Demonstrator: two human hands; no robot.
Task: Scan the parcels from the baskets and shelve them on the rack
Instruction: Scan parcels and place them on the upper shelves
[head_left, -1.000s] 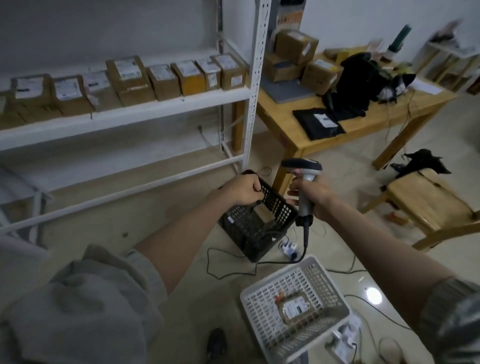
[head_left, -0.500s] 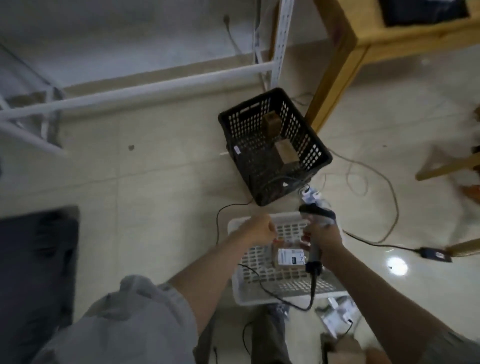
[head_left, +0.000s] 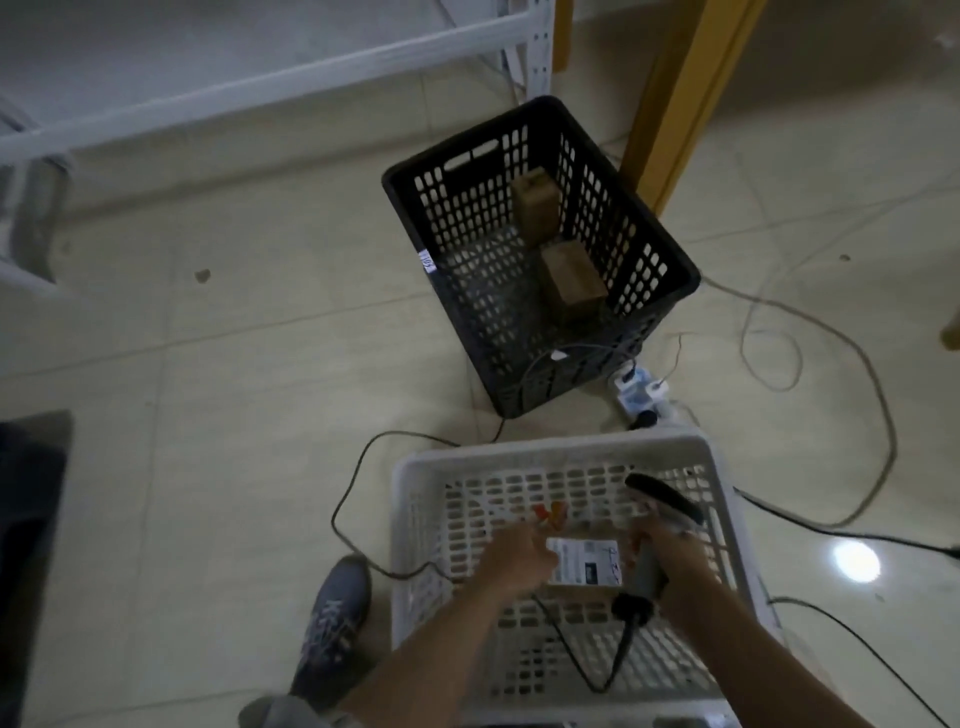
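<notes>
Both hands are seen inside the white basket (head_left: 410, 519) on the floor. Left hand (head_left: 511, 558) is placed at the left edge of a parcel with white label (head_left: 584, 561), fingers curled at that edge; whether it is actually gripped cannot be told due to blur. Right hand (head_left: 670, 564) is wrapped around the handle of the barcode scanner (head_left: 662, 501), head held just beside the label. Two cardboard parcels (head_left: 571, 278) are left in the black basket (head_left: 654, 249), near the rack (head_left: 270, 78).
</notes>
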